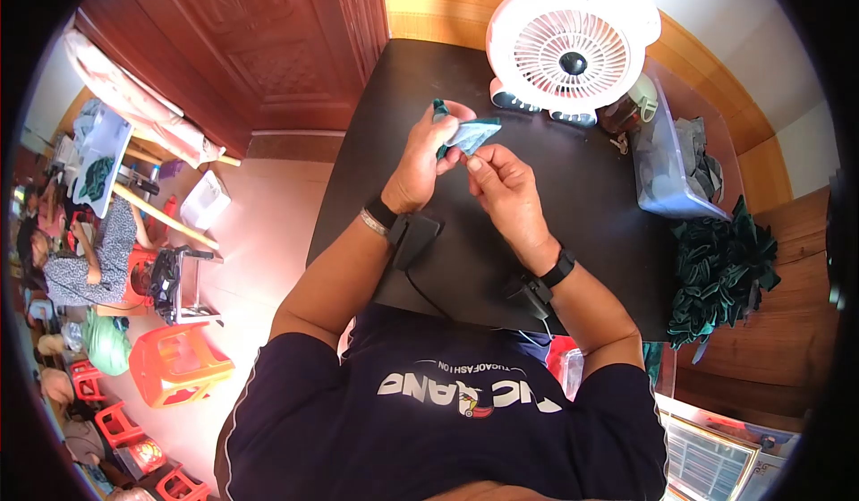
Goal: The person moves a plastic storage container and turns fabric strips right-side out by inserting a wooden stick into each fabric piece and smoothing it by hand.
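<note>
My left hand is closed around a small folded piece of fabric, dark green with a paler blue-green side, above the dark table. A green velvety end of it pokes up past the thumb. Just to the right, my right hand has thumb and index finger pinched at the fabric's lower edge. Whether those fingertips also hold something small is too fine to make out. Both wrists wear black straps with small dark devices.
On the black table stands a pink-and-white fan. A clear plastic bin with grey cloth sits at the right, and a heap of dark green gathered fabric lies at the table's right edge. Left are red stools and other people.
</note>
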A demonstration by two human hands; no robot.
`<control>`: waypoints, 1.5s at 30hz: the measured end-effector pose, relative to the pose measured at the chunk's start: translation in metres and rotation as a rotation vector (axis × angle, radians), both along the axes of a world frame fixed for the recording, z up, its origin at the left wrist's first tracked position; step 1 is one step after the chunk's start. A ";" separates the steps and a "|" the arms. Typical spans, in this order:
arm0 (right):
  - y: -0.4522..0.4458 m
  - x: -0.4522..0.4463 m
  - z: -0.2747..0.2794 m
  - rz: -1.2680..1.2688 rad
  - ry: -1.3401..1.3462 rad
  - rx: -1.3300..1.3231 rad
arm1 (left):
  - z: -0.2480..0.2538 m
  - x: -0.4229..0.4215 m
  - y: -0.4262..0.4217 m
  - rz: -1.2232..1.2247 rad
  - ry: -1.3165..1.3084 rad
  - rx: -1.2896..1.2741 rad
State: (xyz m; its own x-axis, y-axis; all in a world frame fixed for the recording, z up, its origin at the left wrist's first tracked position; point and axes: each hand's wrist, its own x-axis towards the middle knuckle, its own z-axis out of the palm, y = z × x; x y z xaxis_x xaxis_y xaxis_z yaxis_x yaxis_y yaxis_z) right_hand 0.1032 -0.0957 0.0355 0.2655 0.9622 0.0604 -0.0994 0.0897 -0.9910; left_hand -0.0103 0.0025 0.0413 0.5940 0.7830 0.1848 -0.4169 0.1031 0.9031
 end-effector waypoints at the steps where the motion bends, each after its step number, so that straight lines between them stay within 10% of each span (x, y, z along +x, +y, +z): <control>1: 0.000 -0.001 0.000 -0.034 -0.046 0.017 | 0.000 0.003 -0.005 0.049 -0.085 -0.007; 10: 0.001 0.006 0.003 -0.339 -0.607 0.345 | 0.008 -0.009 0.006 0.007 0.005 0.093; 13: -0.001 0.007 0.005 -0.272 -0.553 0.290 | 0.004 -0.007 -0.001 -0.035 0.026 0.037; 17: -0.005 0.013 0.029 0.129 0.146 -0.154 | 0.008 -0.006 -0.005 -0.024 0.061 0.037; 29: 0.003 0.016 0.010 -0.255 -0.519 0.150 | -0.003 -0.009 0.016 -0.103 -0.155 -0.126; 39: 0.003 0.016 0.010 -0.365 -0.760 0.209 | 0.001 -0.012 0.021 0.439 0.251 0.789; 45: 0.000 0.008 0.015 -0.418 -0.914 0.226 | -0.015 0.001 0.002 0.093 -0.107 0.089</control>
